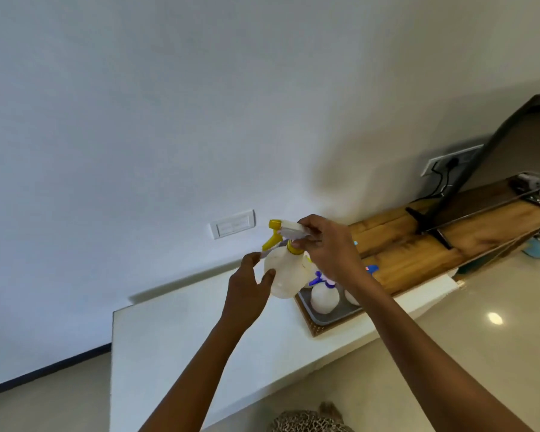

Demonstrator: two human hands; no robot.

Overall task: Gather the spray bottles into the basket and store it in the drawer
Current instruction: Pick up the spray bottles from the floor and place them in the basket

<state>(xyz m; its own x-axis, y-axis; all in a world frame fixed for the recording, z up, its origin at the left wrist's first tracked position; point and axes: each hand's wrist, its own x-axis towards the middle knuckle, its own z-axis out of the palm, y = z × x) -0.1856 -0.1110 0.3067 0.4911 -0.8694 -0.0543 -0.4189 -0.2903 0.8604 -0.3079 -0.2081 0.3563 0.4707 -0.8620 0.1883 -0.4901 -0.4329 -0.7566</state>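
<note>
A white spray bottle with a yellow nozzle [286, 271] is held in the air above the white counter [175, 338]. My right hand [328, 247] grips its spray head from above. My left hand [250, 288] cups the round body, thumb and fingers curled against it. Just right of the bottle sits the brown basket [314, 327] with a grey liner. Inside it stand white bottles, one with a blue nozzle [323, 294]; my right wrist partly hides another. No drawer shows.
A wooden shelf top [418, 244] runs right of the basket, with a dark stand [430, 213] on it. Wall sockets [233, 224] sit behind the counter. A woven object [309, 420] lies at the bottom edge, over the glossy floor [496, 322].
</note>
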